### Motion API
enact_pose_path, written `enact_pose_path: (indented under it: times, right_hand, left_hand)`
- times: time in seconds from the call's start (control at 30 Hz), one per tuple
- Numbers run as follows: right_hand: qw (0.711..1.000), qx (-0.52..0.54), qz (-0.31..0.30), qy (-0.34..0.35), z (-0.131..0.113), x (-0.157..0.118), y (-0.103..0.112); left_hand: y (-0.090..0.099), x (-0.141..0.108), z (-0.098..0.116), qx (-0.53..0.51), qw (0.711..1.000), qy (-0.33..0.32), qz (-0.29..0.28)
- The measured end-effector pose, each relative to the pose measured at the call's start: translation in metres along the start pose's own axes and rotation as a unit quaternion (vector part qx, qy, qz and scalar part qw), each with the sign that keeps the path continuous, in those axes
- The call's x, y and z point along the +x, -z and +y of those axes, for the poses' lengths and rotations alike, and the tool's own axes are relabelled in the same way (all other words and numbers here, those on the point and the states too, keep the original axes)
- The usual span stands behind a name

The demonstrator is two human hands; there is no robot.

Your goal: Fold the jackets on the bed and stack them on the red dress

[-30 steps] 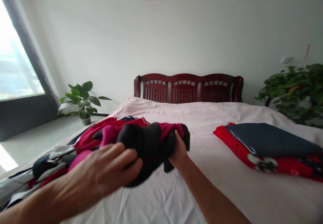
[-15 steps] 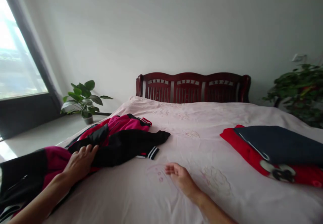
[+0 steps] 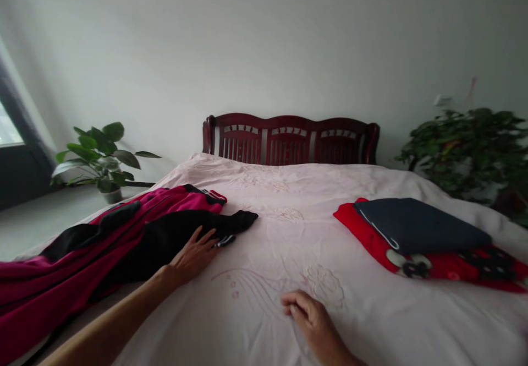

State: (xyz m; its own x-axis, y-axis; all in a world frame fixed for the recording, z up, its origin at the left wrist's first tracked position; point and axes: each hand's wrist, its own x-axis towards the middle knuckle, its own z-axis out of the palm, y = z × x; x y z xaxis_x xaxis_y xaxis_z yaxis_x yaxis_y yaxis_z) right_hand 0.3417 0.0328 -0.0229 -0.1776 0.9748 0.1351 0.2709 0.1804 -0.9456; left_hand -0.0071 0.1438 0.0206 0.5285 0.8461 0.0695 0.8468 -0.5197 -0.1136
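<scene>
A magenta and black jacket [image 3: 124, 228] lies spread on the left of the bed, with a black sleeve [image 3: 177, 234] reaching toward the middle. My left hand [image 3: 196, 256] rests on that sleeve near its striped cuff, fingers spread and flat. Over the bedsheet in the lower middle is my right hand [image 3: 309, 316], its fingers curled in with the thumb against them and nothing visible in them. To the right, a folded dark blue garment [image 3: 424, 225] sits on top of a folded red garment [image 3: 441, 269] with black and white patches.
A pale pink sheet [image 3: 264, 190] with embroidered flowers covers the bed. At its far end stands a dark red wooden headboard [image 3: 289, 140]. Potted plants stand on either side, one on the left [image 3: 105, 157] and a bushier plant [image 3: 470, 151] on the right.
My left hand has moved right along the jacket to the sleeve and its fingers have spread. The jacket's magenta body now lies flatter. My right hand's fingers have curled in. The view has turned right.
</scene>
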Motion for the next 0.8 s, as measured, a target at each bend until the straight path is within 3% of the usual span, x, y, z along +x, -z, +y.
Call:
enact_pose_path:
  times: [0.13, 0.2, 0.37, 0.57, 0.7, 0.8]
  right_hand:
    - [1.0, -0.019, -0.005, 0.019, -0.002, 0.0, 0.002]
    - [1.0, -0.018, -0.005, 0.018, -0.002, 0.001, 0.003]
    - [1.0, 0.004, -0.007, 0.011, 0.004, 0.002, 0.003]
    - [1.0, -0.015, -0.004, 0.023, 0.004, 0.008, 0.004]
    - [1.0, 0.014, -0.004, 0.01, -0.004, 0.01, 0.005]
    - [0.998, 0.056, 0.005, -0.004, -0.004, 0.01, 0.004]
  left_hand:
    - [-0.014, 0.043, -0.035, 0.036, 0.995, 0.089, 0.018]
    - [-0.021, 0.057, -0.047, 0.041, 0.99, 0.126, 0.057]
    - [-0.035, 0.08, -0.053, 0.017, 0.977, 0.151, 0.15]
    - [-0.048, 0.09, -0.038, 0.017, 0.972, 0.222, 0.078]
    - [-0.057, 0.075, -0.011, 0.027, 0.963, 0.263, 0.053]
    - [-0.063, 0.055, 0.016, 0.03, 0.971, 0.235, 0.03]
